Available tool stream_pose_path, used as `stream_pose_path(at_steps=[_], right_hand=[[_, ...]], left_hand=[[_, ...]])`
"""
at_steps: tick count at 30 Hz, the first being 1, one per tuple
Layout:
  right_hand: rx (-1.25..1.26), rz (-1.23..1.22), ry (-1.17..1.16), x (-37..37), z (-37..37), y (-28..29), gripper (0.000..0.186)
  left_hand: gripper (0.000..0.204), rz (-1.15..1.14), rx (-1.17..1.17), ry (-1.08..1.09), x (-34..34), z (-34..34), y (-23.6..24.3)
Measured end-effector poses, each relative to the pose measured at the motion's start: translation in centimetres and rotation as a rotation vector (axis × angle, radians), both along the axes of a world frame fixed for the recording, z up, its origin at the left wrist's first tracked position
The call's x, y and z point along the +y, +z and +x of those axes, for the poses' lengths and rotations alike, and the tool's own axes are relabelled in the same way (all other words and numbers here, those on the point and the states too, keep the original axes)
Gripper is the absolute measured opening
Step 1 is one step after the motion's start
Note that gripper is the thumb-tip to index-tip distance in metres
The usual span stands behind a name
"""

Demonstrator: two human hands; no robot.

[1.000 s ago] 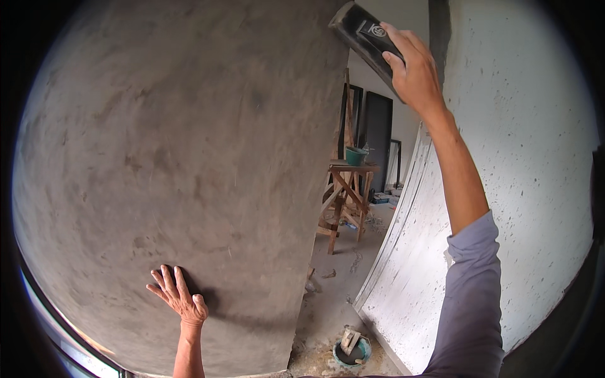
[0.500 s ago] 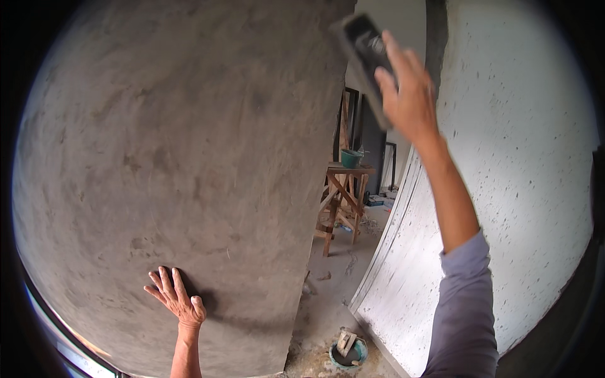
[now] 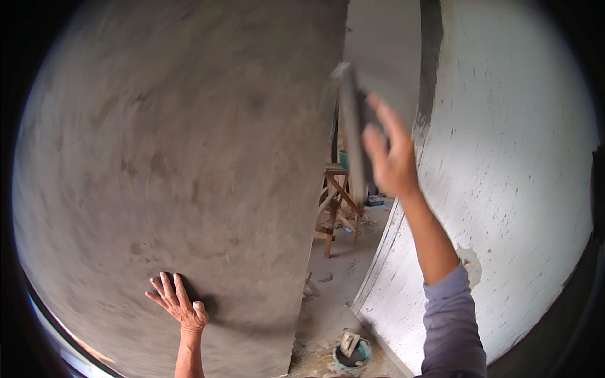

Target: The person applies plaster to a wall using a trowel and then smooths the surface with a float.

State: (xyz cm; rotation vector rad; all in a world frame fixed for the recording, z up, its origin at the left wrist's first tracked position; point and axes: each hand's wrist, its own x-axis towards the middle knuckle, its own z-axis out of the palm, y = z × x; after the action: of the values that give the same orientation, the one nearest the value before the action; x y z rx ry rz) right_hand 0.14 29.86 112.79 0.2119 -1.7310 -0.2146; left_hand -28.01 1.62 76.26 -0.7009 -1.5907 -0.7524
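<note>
My left hand [image 3: 179,307] lies flat with fingers spread against the lower part of the grey plastered wall [image 3: 189,176]. Up at the wall's right edge, my right hand [image 3: 394,157] grips a plastering float [image 3: 354,132], a long flat board whose handle is mostly hidden by the fingers. The float is seen nearly edge-on, upright and blurred by motion. Whether its face touches the wall's edge I cannot tell. Damp, darker patches and faint strokes mark the wall.
A doorway opens right of the wall, with a wooden trestle [image 3: 334,205] and green bucket [image 3: 343,159] beyond. A speckled white panel [image 3: 504,189] leans on the right. On the floor below, a bucket [image 3: 351,360] of grey mortar holds a tool with a pale wooden handle [image 3: 349,344].
My right hand has moved down and a little left with the float, which has turned from a tilted position to nearly upright and edge-on. My left hand has stayed on the wall.
</note>
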Motion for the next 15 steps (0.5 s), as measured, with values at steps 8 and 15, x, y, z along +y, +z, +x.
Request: stream_pose_path(at_steps=[8, 15], right_hand=[[-0.156, -0.638, 0.939, 4.3, -6.1, 14.7, 0.049], [-0.150, -0.712, 0.859, 4.0, -6.6, 11.0, 0.056]], left_hand=[[0.074, -0.058, 0.014, 0.095, -0.8, 0.1, 0.7], [0.075, -0.012, 0.001, 0.087, 0.2, 0.4, 0.7]])
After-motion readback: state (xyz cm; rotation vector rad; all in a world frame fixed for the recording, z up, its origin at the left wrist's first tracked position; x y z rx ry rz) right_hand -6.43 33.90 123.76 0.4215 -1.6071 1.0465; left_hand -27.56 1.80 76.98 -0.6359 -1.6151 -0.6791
